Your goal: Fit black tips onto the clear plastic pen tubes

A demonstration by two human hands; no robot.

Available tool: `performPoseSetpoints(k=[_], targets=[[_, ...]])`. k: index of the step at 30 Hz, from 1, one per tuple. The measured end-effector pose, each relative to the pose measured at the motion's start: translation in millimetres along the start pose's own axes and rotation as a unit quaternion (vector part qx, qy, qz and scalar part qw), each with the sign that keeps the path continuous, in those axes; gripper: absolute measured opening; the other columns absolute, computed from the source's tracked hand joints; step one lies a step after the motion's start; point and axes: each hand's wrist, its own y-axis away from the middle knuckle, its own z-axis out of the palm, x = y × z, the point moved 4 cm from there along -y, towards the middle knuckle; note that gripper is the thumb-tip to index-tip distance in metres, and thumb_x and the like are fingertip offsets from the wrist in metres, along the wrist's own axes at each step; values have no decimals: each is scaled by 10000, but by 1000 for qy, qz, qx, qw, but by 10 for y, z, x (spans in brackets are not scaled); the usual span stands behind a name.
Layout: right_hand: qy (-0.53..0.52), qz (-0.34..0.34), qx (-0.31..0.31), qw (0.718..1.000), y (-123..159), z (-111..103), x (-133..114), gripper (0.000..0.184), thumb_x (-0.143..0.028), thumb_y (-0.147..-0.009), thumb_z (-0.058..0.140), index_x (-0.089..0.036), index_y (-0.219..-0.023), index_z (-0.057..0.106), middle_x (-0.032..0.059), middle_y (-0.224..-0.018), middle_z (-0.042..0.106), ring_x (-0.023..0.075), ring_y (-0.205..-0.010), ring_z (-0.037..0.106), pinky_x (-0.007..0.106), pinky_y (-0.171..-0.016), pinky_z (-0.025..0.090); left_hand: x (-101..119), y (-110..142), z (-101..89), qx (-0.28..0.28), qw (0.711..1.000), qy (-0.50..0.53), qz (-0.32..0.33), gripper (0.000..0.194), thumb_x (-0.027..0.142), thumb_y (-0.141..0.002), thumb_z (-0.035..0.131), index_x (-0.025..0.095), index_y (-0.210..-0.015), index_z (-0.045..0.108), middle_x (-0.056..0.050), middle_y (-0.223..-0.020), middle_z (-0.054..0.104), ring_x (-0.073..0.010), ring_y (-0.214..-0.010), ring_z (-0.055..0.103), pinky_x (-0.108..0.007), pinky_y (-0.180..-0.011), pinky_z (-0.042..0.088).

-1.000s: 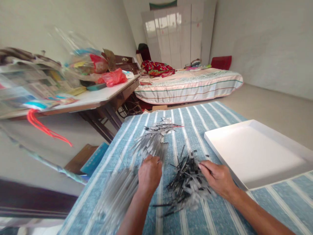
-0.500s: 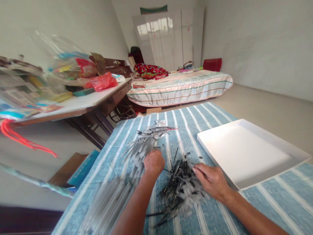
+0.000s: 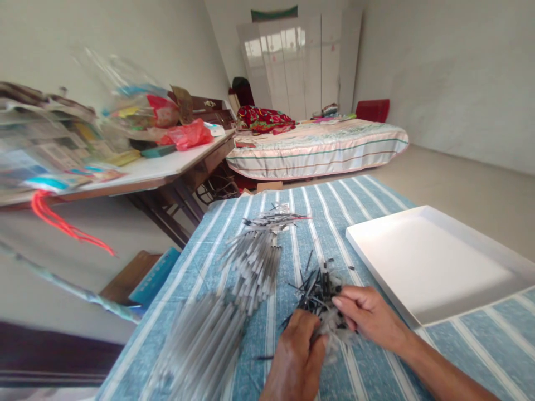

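Observation:
My left hand (image 3: 295, 348) is over the near left side of a loose pile (image 3: 311, 292) of short black and clear plastic pieces. Its fingers curl down into the pile, thumb close to the forefinger, and anything between them is hidden. At the pile's right side my right hand (image 3: 368, 314) pinches thumb against fingers; what it holds is too small to name. Left of the hands lie thin grey translucent tubes, in a near bundle (image 3: 204, 340) and a farther bundle (image 3: 259, 267). Beyond them is a small heap (image 3: 273, 221) of dark and clear thin pieces.
A shallow white box (image 3: 434, 267) stands on the striped blue cloth (image 3: 330, 217) at the right. To the left, a side table (image 3: 179, 161) carries bags and a red plastic bag (image 3: 190, 133). A bed (image 3: 321, 150) stands beyond.
My left hand has come back from the farther tube bundle to the pile of black and clear pieces, toward me and rightward. My right hand stays pinched at the pile's right side.

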Motion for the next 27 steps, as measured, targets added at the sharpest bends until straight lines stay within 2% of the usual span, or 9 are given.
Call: performPoseSetpoints(k=[4,10,13,18,21,24,27], targets=[[-52,37,-60,996,38,76,80,315,-406,-847,448,-178,-630,448,-54,-472,523,44,-303,396,154,-328,268,-63,-8,11,-4,1000,16,-3,173,151,-838,412,189,-724,536,-14,-744,540,-136,-699,528,-231,-643,383],[-96,35,-111,989,31,83,69,219,-355,-846,469,-154,-760,486,-18,-601,592,57,-386,516,152,-381,340,-121,16,24,-6,1000,5,2,183,153,-829,435,184,-681,537,-6,-697,534,-130,-678,537,-214,-611,378],[-101,46,-113,987,26,78,70,207,-355,-829,503,-151,-794,502,-14,-629,606,57,-389,525,151,-381,340,-126,24,20,0,1000,0,8,188,161,-836,423,186,-692,542,-10,-703,540,-129,-673,538,-208,-592,380],[-70,48,-108,991,43,79,76,317,-388,-847,464,-152,-635,480,-30,-521,567,46,-341,479,153,-364,316,-109,30,3,1,1000,-11,20,203,181,-854,388,192,-694,513,-18,-713,537,-132,-681,537,-208,-575,386],[-112,57,-125,984,48,95,69,228,-376,-837,489,-157,-770,494,-27,-594,590,54,-383,518,152,-376,325,-110,32,0,-6,1000,-12,13,196,166,-849,388,194,-687,496,-20,-725,538,-133,-691,539,-210,-573,382],[-126,71,-132,981,47,109,73,220,-373,-811,533,-163,-863,492,-37,-625,584,49,-380,512,146,-368,324,-111,33,-7,-3,1000,-9,10,197,157,-844,396,194,-674,489,-18,-722,543,-132,-688,541,-205,-569,380],[-88,66,-112,988,47,105,85,272,-388,-835,487,-154,-697,480,-48,-528,544,31,-326,450,138,-343,291,-103,32,-14,5,1000,-5,15,200,160,-846,399,193,-674,494,-17,-712,544,-130,-677,540,-199,-569,382]])
